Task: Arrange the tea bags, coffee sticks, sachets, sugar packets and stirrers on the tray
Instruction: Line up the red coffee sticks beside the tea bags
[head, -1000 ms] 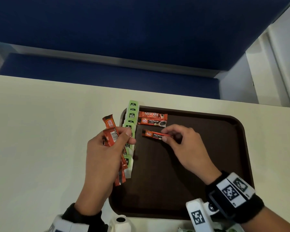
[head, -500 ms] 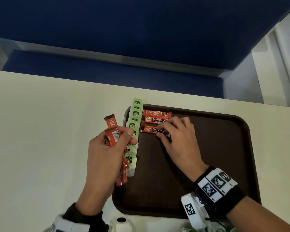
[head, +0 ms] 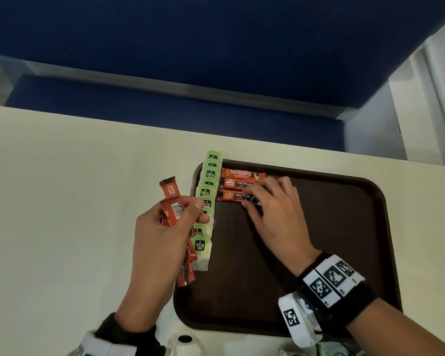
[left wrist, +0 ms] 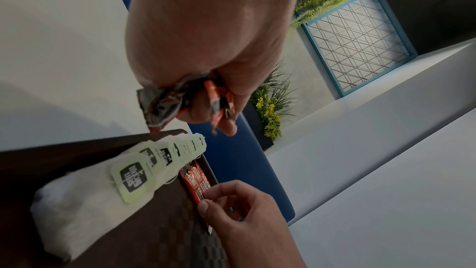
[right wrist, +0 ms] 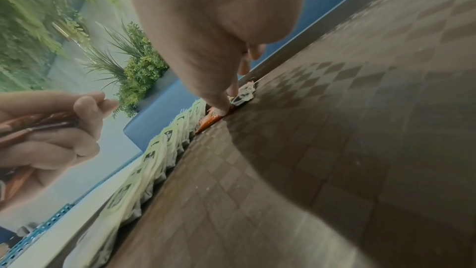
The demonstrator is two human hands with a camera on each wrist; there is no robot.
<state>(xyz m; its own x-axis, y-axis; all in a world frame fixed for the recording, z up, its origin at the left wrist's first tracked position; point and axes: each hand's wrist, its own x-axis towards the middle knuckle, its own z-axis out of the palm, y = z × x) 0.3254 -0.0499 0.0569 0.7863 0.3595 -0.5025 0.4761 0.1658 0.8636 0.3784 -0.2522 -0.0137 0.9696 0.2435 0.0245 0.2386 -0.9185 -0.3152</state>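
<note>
A dark brown tray [head: 332, 227] lies on the table. Green-tagged tea bags [head: 206, 192] overlap in a row along its left edge. Three orange coffee sticks lie side by side at the tray's far left: a Nescafe stick [head: 239, 173], a Great Taste stick [head: 235, 183] and a third stick [head: 230, 196]. My right hand [head: 255, 199] pinches the third stick's right end, flat on the tray [right wrist: 210, 120]. My left hand [head: 188, 209] hovers left of the tea bags and grips a bundle of orange coffee sticks [head: 172, 209], whose crumpled ends show in the left wrist view [left wrist: 165, 105].
The cream table [head: 62, 201] stretches left of the tray. A blue bench seat [head: 165, 111] runs behind the table's far edge. Green packets [head: 327, 350] peek in at the bottom edge near my right wrist. Most of the tray's right and near part is bare.
My right hand has carried the third coffee stick up and left and laid it just below the second stick. My left hand holds its bundle in the same place.
</note>
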